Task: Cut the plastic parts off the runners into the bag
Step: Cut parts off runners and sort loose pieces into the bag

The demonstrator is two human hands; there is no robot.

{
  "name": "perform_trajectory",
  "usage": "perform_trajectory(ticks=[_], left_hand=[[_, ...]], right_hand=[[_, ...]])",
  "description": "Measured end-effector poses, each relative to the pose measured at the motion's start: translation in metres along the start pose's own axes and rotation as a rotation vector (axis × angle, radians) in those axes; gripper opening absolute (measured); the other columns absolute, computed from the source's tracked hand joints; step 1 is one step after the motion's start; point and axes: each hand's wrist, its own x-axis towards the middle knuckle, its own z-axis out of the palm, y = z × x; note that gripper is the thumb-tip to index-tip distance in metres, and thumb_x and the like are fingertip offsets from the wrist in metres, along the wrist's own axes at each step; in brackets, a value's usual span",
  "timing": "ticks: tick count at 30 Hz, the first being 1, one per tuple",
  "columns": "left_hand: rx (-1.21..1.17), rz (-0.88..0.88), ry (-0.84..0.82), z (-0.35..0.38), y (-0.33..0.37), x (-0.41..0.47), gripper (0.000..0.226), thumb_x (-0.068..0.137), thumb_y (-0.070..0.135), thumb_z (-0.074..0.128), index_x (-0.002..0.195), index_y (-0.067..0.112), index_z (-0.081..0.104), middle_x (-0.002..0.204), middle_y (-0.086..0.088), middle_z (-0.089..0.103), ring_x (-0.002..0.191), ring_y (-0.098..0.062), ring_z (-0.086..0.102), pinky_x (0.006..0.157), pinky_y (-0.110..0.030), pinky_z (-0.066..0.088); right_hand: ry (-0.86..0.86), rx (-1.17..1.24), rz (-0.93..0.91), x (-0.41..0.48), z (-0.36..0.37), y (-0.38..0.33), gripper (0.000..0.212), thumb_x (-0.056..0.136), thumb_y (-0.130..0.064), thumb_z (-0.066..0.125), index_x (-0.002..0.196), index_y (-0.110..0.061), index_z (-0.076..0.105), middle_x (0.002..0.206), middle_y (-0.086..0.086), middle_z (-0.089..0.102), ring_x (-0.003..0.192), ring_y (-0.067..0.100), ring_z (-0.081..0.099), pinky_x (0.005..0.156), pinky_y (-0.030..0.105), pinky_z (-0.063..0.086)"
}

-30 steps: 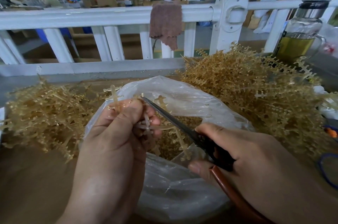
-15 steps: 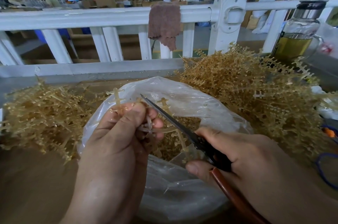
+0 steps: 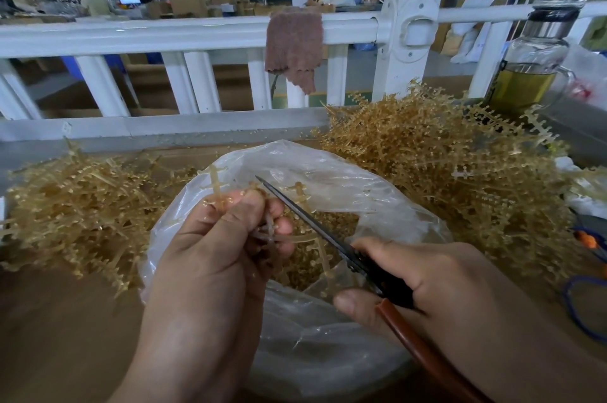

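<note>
Little has shifted over the last second: the scissors [image 3: 315, 225] stay nearly shut, blades together, tip pointing to 11 o'clock beside the runner [image 3: 295, 240], so a snip looks just finished. The left hand [image 3: 210, 258] has its fingers [image 3: 279, 208] pinching the runner over the open bag [image 3: 361, 192]. The right hand [image 3: 437, 274] is wrapped around the scissor handles at 4 o'clock.

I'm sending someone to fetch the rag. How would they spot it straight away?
Look at the white railing behind the worktable. On its top rail, just left of the thick white post, hangs the brown cloth. It is the only soft, drooping thing on the rail; everything nearby is hard white bars.
</note>
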Motion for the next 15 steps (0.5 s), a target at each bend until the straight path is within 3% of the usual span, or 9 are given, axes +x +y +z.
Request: perform_trajectory(ticks=[4,7,9,11,12,13,15], left_hand=[[-0.011,-0.003,0.006,0.001,0.002,0.002,0.009,0.078,0.021,0.066,0.072,0.017,0.07,0.07,-0.007,0.065,0.058,-0.015,0.061,0.047,-0.024,0.052],[-0.036,-0.035,-0.056,0.005,0.001,-0.002,0.012,0.075,0.023,0.076,0.08,0.013,0.073,0.073,-0.008,0.066,0.059,-0.016,0.063,0.049,-0.024,0.053],[-0.04,-0.075,-0.091,0.009,-0.001,-0.007,0.023,0.068,0.032,0.075,0.08,0.013,0.075,0.075,-0.012,0.069,0.059,-0.02,0.066,0.049,-0.027,0.055],[-0.054,-0.135,-0.144,0.012,-0.005,-0.011,0.038,0.07,0.037,0.073,0.084,0.003,0.071,0.077,-0.019,0.069,0.061,-0.029,0.069,0.051,-0.037,0.057],[-0.033,-0.159,-0.163,0.015,-0.006,-0.013,0.045,0.072,0.039,0.074,0.088,-0.003,0.068,0.077,-0.022,0.068,0.063,-0.034,0.068,0.054,-0.041,0.057],[0.013,-0.164,-0.17,0.016,-0.008,-0.014,0.05,0.075,0.042,0.075,0.09,-0.005,0.067,0.078,-0.023,0.068,0.064,-0.036,0.068,0.058,-0.044,0.057],[0.086,-0.163,-0.167,0.016,-0.011,-0.016,0.045,0.077,0.044,0.071,0.087,0.0,0.073,0.08,-0.024,0.071,0.065,-0.036,0.069,0.059,-0.04,0.058]], right_hand=[[0.083,0.119,-0.002,0.0,0.002,0.004,0.049,0.072,-0.077,0.051,0.111,-0.048,0.056,0.083,-0.018,0.068,0.068,-0.004,0.064,0.065,0.016,0.05],[0.176,0.385,-0.02,0.002,0.005,0.005,0.043,0.073,-0.073,0.058,0.11,-0.051,0.058,0.075,-0.021,0.07,0.059,-0.006,0.066,0.051,0.006,0.047],[0.233,0.48,-0.083,0.003,0.009,0.006,0.043,0.075,-0.067,0.064,0.111,-0.045,0.063,0.084,-0.025,0.071,0.071,-0.01,0.067,0.06,0.001,0.046],[0.237,0.556,-0.121,0.003,0.015,0.008,0.049,0.075,-0.065,0.069,0.117,-0.04,0.063,0.098,-0.023,0.072,0.086,-0.005,0.069,0.074,0.01,0.053],[0.236,0.6,-0.103,0.004,0.017,0.01,0.051,0.074,-0.062,0.072,0.119,-0.04,0.063,0.1,-0.019,0.073,0.086,0.002,0.072,0.073,0.019,0.057],[0.239,0.64,-0.084,0.004,0.019,0.013,0.049,0.074,-0.056,0.075,0.119,-0.041,0.062,0.096,-0.013,0.074,0.081,0.009,0.073,0.067,0.028,0.059],[0.252,0.742,-0.069,0.004,0.02,0.017,0.042,0.078,-0.04,0.075,0.118,-0.039,0.062,0.078,-0.002,0.073,0.061,0.018,0.071,0.052,0.027,0.054]])
